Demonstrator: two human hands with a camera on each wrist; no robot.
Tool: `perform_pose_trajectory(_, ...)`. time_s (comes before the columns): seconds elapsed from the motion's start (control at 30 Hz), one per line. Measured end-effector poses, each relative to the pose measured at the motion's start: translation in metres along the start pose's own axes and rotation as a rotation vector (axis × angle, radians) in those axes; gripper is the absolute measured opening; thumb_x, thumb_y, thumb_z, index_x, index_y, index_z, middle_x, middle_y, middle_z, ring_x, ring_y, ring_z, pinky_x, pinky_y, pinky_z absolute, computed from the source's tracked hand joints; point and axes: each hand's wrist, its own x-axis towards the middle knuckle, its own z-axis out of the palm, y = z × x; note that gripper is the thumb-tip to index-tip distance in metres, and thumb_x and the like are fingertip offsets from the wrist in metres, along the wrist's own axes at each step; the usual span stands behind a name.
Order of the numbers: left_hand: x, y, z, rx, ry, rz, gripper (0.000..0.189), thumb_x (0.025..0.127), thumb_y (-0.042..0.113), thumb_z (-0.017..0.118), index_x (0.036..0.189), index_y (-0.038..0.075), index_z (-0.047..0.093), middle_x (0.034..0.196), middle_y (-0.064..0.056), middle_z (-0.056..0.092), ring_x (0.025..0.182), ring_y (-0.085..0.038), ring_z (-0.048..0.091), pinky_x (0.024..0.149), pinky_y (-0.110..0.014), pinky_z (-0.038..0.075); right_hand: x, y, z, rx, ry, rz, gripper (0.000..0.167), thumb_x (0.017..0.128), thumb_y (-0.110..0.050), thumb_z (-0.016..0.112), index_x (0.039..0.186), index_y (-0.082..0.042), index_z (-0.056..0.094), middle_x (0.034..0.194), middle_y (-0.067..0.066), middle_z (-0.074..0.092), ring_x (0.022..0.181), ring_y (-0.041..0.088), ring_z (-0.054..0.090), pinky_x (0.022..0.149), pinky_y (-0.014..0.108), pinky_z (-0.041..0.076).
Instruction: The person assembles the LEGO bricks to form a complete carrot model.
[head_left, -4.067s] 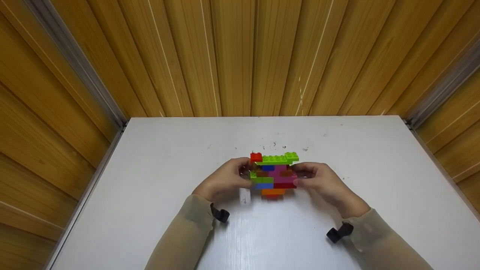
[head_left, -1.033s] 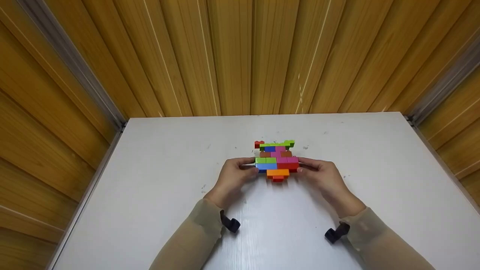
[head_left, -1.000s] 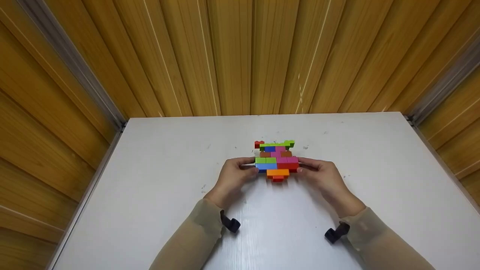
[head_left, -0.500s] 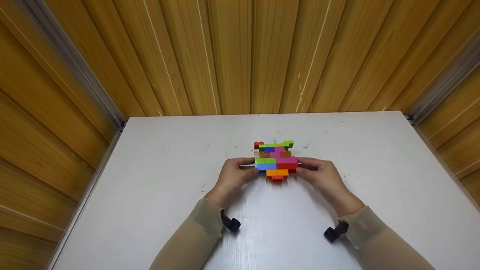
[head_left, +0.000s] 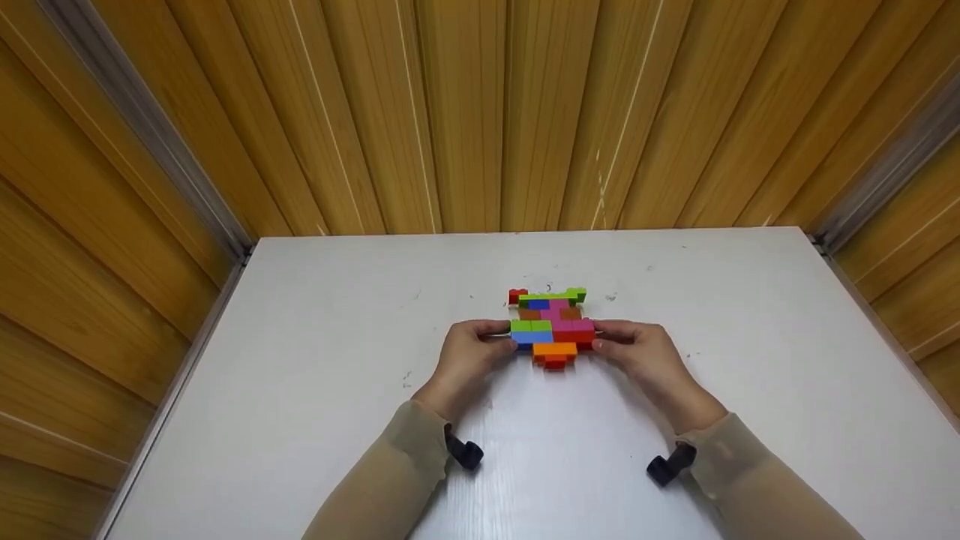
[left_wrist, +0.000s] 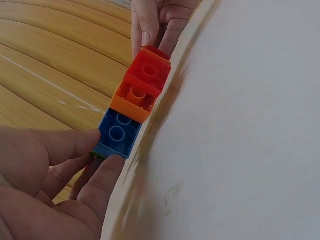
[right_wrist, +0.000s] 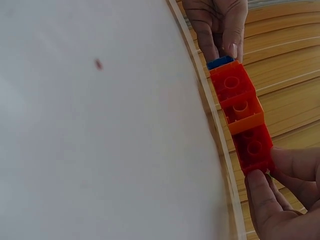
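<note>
A model of joined toy building bricks point(head_left: 553, 330) lies between my two hands in the head view. It has lime green, blue, pink, brown, red and orange bricks. My left hand point(head_left: 469, 360) pinches its left side at the light blue brick. On the opposite side my right hand point(head_left: 652, 364) pinches the red brick between thumb and fingers. A red brick point(head_left: 518, 296) and a lime brick point(head_left: 576, 295) stick out at the far corners. Hollow undersides of the blue brick point(left_wrist: 117, 132) and orange brick point(right_wrist: 245, 117) show in the wrist views.
The white table point(head_left: 300, 360) extends around the hands, with small dark marks on its surface. Wood-patterned panels point(head_left: 472, 112) stand behind it and at both sides. A black wrist camera point(head_left: 466, 452) sits at the left sleeve, another black camera point(head_left: 670, 465) at the right.
Since about four seconds ago, the model has tilted so its orange and red near end shows more fully. Both hands keep their hold. During the last second it has shifted only slightly.
</note>
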Motion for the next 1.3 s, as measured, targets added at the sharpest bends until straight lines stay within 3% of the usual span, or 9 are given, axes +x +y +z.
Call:
perform_pose_trajectory(0.17,0.0001,-0.0011,0.0012,0.0,-0.001,-0.017,0.033,0.1,0.009,0.084,0.134,0.007,0.083,0.135,-0.012,0.081,0.117,-0.021,0.075,0.112,-0.037,0.063,0.0009,0.0008,-0.0009,-0.017,-0.023,0.014,0.046,0.109,-0.012,0.073,0.154,-0.003,0.068,0.164,0.022,0.063,0.161,0.04,0.05,0.11,0.019,0.058)
perform_pose_trajectory(0.27,0.0018,-0.0006,0.0019,-0.01,-0.002,-0.012,0.033,0.1,0.008,0.084,0.133,0.005,0.083,0.134,-0.012,0.082,0.114,-0.02,0.076,0.11,-0.036,0.064,0.0025,0.0001,-0.0018,-0.022,-0.02,0.008,0.046,0.109,-0.011,0.073,0.153,-0.002,0.068,0.164,0.023,0.063,0.162,0.041,0.05,0.11,0.018,0.057)
perform_pose_trajectory(0.5,0.0004,-0.0014,0.0027,-0.015,0.001,-0.039,0.034,0.101,0.007,0.083,0.134,0.008,0.083,0.133,-0.01,0.081,0.114,-0.019,0.075,0.113,-0.037,0.062,0.0031,0.002,-0.0011,-0.002,-0.025,0.028,0.045,0.108,-0.01,0.074,0.152,-0.001,0.069,0.162,0.023,0.064,0.152,0.034,0.057,0.101,0.013,0.059)
perform_pose_trajectory(0.73,-0.0008,-0.0001,0.0011,-0.008,-0.009,-0.032,0.035,0.1,0.008,0.083,0.136,0.006,0.082,0.131,-0.01,0.082,0.11,-0.018,0.076,0.109,-0.035,0.064,0.006,0.0033,-0.0028,-0.056,-0.036,-0.002,0.046,0.108,-0.011,0.073,0.152,0.002,0.068,0.159,0.025,0.066,0.152,0.037,0.059,0.1,0.014,0.06)
perform_pose_trajectory(1.0,0.0008,-0.0006,0.0007,0.0,-0.02,-0.056,0.037,0.1,0.006,0.082,0.137,0.005,0.081,0.127,-0.01,0.083,0.106,-0.017,0.075,0.108,-0.034,0.064,0.0065,0.003,-0.0011,-0.023,-0.041,0.044,0.046,0.109,-0.01,0.072,0.154,0.0,0.066,0.162,0.026,0.063,0.148,0.032,0.062,0.103,0.017,0.061)
perform_pose_trajectory(1.3,0.0015,0.0001,0.0001,0.007,-0.027,-0.06,0.035,0.102,0.009,0.081,0.137,0.008,0.081,0.138,-0.01,0.078,0.12,-0.022,0.07,0.12,-0.041,0.058,0.0063,-0.0001,-0.001,-0.039,-0.037,0.065,0.046,0.109,-0.011,0.073,0.153,0.0,0.067,0.156,0.024,0.067,0.129,0.022,0.067,0.1,0.013,0.06)
